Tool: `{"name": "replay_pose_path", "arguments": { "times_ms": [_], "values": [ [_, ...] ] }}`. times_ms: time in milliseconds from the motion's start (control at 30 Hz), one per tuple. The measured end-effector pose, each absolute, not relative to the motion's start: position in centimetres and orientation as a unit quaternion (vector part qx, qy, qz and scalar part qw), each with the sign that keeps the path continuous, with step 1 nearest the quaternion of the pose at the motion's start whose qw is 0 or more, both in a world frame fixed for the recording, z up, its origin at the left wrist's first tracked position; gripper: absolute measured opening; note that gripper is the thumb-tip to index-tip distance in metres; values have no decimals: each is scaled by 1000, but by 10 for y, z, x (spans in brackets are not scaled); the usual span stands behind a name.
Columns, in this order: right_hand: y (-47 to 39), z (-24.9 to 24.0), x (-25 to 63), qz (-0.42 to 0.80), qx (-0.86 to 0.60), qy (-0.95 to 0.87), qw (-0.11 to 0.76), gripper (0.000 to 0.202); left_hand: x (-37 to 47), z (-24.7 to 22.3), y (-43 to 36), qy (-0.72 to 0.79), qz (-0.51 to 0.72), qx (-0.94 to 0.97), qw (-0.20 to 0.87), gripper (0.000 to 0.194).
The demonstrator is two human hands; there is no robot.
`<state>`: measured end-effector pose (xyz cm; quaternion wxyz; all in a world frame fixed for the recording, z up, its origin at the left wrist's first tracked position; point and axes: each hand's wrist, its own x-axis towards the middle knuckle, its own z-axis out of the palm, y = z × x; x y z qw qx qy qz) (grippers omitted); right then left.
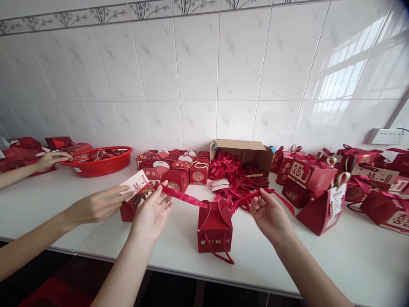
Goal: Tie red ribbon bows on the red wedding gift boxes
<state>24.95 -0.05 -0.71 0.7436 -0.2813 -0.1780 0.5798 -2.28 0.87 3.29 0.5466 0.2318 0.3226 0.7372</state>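
Note:
A small red gift box [214,232] with gold characters and a twisted red cord handle stands upright near the table's front edge. A red ribbon [187,198] passes at the box's top and stretches out to both sides. My left hand [152,215] pinches its left part between thumb and fingers, up and left of the box. On the right, my right hand [270,213] pinches the ribbon's other part, with a loose tail hanging past the hand. Neither hand touches the box.
A co-worker's hand [96,207] touches a red-and-white box [128,211] beside my left hand. Another hand reaches a red basin [102,167]. Behind are small boxes [198,174] and a carton [246,146] spilling ribbons. Finished-looking boxes [322,209] crowd the right.

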Motion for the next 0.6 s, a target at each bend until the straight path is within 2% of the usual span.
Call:
{"name": "replay_pose_path", "arguments": {
  "times_ms": [167,467,600],
  "values": [
    [2,25,250,549,-290,-257,741,34,-12,52,14,315,731,333,505,2],
    [10,81,249,428,-310,-432,731,32,12,87,23,270,676,525,441,20],
    [13,91,245,412,-305,-470,719,31,21,99,24,261,668,545,434,16]
  ]
}}
